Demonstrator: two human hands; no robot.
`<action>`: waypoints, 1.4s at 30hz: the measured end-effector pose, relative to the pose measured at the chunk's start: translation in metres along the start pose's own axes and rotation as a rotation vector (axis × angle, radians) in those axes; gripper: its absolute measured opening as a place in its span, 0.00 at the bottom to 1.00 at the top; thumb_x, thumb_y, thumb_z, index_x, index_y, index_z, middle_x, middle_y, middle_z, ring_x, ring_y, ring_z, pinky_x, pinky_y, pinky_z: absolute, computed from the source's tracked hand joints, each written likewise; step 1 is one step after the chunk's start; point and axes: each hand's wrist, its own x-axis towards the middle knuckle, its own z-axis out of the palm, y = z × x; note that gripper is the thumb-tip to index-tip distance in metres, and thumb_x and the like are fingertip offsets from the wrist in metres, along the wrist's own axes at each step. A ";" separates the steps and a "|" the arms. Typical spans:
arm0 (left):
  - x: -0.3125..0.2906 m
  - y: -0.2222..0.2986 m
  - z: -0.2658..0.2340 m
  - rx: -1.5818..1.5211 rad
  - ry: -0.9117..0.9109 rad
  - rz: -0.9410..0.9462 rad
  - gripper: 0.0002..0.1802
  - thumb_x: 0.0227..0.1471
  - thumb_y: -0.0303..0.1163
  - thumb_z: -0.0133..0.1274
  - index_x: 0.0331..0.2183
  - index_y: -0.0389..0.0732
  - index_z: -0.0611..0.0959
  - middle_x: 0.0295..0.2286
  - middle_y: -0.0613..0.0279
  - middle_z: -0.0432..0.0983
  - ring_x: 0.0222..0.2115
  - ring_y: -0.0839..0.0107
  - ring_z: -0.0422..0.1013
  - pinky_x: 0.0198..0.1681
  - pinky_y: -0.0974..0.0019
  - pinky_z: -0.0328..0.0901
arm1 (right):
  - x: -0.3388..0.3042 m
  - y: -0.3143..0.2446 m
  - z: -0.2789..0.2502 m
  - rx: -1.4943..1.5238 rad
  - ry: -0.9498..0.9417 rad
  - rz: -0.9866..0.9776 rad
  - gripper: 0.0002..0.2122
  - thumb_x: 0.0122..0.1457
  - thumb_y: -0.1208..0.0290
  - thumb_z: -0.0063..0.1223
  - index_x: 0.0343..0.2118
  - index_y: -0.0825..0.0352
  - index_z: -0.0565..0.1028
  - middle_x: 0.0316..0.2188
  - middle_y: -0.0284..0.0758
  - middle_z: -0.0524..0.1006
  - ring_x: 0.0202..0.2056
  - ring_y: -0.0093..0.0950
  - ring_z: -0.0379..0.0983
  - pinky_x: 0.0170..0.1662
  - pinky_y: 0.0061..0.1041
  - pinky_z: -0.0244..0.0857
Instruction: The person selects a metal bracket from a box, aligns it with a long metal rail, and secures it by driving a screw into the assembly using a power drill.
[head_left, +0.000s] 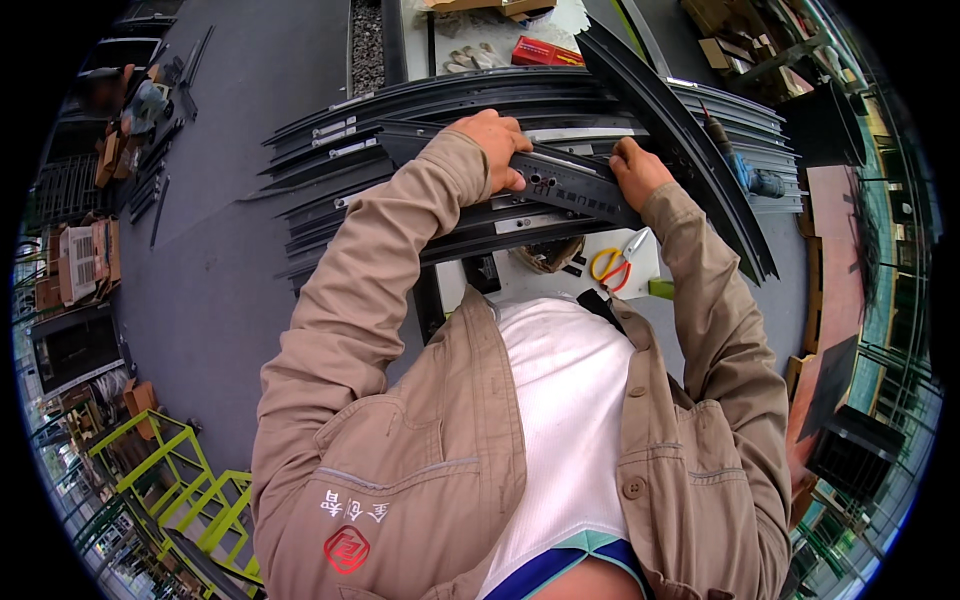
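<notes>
A short dark metal profile [575, 192] with pale printing and small holes lies slantwise over a stack of long dark profiles [345, 160]. My left hand [492, 145] is closed over its upper left part, fingers curled across the top edge. At its right end my right hand [640, 172] is closed with bent fingers, gripping the edge; whether a small thing is also in these fingers is hidden. Just right of that hand, a longer dark profile [690, 135] crosses the stack diagonally. Scissors [612, 268] with yellow and red handles lie on the white surface below the stack.
A cordless power tool [755, 178] rests on the profiles at the right. Beyond the stack are a red box [548, 50] and pale gloves [472, 57]. Yellow-green metal frames [180, 470] stand on the left floor. Cartons [88, 260] line the far left.
</notes>
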 end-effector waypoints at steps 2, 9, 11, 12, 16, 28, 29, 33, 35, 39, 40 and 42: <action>-0.002 0.003 -0.003 -0.013 -0.002 -0.014 0.29 0.48 0.44 0.65 0.52 0.47 0.82 0.51 0.66 0.74 0.52 0.61 0.67 0.59 0.61 0.64 | -0.002 -0.001 0.000 0.005 0.020 -0.001 0.13 0.66 0.65 0.44 0.43 0.70 0.71 0.38 0.53 0.79 0.45 0.52 0.75 0.49 0.44 0.67; -0.008 0.006 0.000 0.005 0.069 0.028 0.27 0.49 0.41 0.65 0.52 0.46 0.82 0.51 0.67 0.74 0.53 0.61 0.67 0.59 0.61 0.63 | -0.010 -0.005 -0.001 -0.023 0.047 0.020 0.12 0.66 0.65 0.45 0.43 0.69 0.71 0.38 0.54 0.79 0.44 0.53 0.74 0.49 0.44 0.67; -0.007 0.005 0.000 0.021 0.067 0.028 0.27 0.49 0.41 0.64 0.52 0.46 0.82 0.52 0.67 0.74 0.53 0.61 0.67 0.60 0.61 0.63 | -0.007 -0.002 0.000 -0.016 0.044 0.006 0.12 0.66 0.65 0.45 0.43 0.69 0.71 0.38 0.54 0.79 0.44 0.53 0.74 0.49 0.44 0.67; -0.006 0.004 0.001 0.022 0.065 0.031 0.27 0.50 0.41 0.64 0.52 0.46 0.82 0.52 0.67 0.74 0.53 0.61 0.67 0.60 0.61 0.63 | -0.006 -0.002 0.001 -0.015 0.047 0.008 0.12 0.66 0.65 0.45 0.43 0.69 0.71 0.38 0.54 0.79 0.44 0.53 0.74 0.49 0.44 0.67; -0.002 0.003 0.004 0.033 0.051 0.041 0.27 0.51 0.42 0.63 0.53 0.46 0.81 0.53 0.67 0.73 0.54 0.62 0.67 0.61 0.62 0.61 | -0.005 0.001 0.003 -0.007 0.053 0.013 0.12 0.66 0.65 0.45 0.42 0.69 0.72 0.38 0.54 0.79 0.44 0.53 0.75 0.49 0.44 0.67; 0.000 0.005 0.000 0.058 0.006 0.027 0.28 0.52 0.43 0.62 0.54 0.47 0.81 0.54 0.66 0.72 0.55 0.61 0.66 0.61 0.61 0.61 | -0.003 0.001 0.002 -0.013 0.038 0.041 0.13 0.66 0.64 0.45 0.43 0.70 0.72 0.38 0.54 0.79 0.45 0.53 0.74 0.50 0.43 0.67; -0.001 0.006 -0.002 0.056 0.008 0.026 0.28 0.52 0.43 0.62 0.54 0.47 0.81 0.54 0.66 0.72 0.55 0.61 0.66 0.61 0.61 0.62 | -0.002 0.001 0.002 -0.009 0.039 0.036 0.13 0.66 0.64 0.45 0.43 0.70 0.71 0.38 0.54 0.79 0.45 0.53 0.74 0.50 0.44 0.67; -0.005 0.007 0.001 0.061 0.072 0.048 0.28 0.51 0.42 0.63 0.54 0.47 0.81 0.53 0.66 0.73 0.53 0.61 0.68 0.59 0.61 0.63 | -0.009 0.001 0.004 -0.018 0.092 0.026 0.12 0.66 0.64 0.45 0.43 0.69 0.70 0.37 0.55 0.79 0.43 0.54 0.75 0.48 0.46 0.68; -0.008 0.006 0.008 0.076 0.150 0.082 0.28 0.50 0.41 0.64 0.53 0.46 0.81 0.52 0.67 0.74 0.51 0.61 0.69 0.58 0.61 0.64 | -0.017 -0.001 0.007 -0.025 0.165 0.015 0.12 0.66 0.63 0.44 0.43 0.68 0.69 0.36 0.55 0.79 0.42 0.54 0.75 0.47 0.47 0.68; -0.020 0.005 0.032 0.105 0.419 0.157 0.29 0.46 0.39 0.66 0.52 0.47 0.81 0.50 0.69 0.75 0.45 0.65 0.71 0.51 0.61 0.66 | -0.037 -0.016 0.008 -0.053 0.290 0.001 0.09 0.65 0.66 0.48 0.41 0.66 0.70 0.30 0.52 0.79 0.36 0.52 0.76 0.41 0.49 0.67; -0.025 0.006 0.037 0.126 0.495 0.184 0.30 0.44 0.37 0.66 0.51 0.47 0.81 0.49 0.69 0.76 0.42 0.66 0.71 0.48 0.62 0.66 | -0.042 -0.017 0.011 -0.087 0.352 -0.056 0.08 0.65 0.67 0.49 0.41 0.66 0.70 0.29 0.50 0.79 0.35 0.50 0.76 0.40 0.48 0.67; -0.032 0.007 0.045 0.152 0.581 0.196 0.30 0.43 0.36 0.66 0.52 0.46 0.81 0.49 0.69 0.76 0.41 0.67 0.71 0.47 0.63 0.66 | -0.050 -0.016 0.019 -0.157 0.474 -0.169 0.07 0.63 0.69 0.51 0.39 0.66 0.71 0.27 0.46 0.78 0.31 0.47 0.75 0.38 0.46 0.66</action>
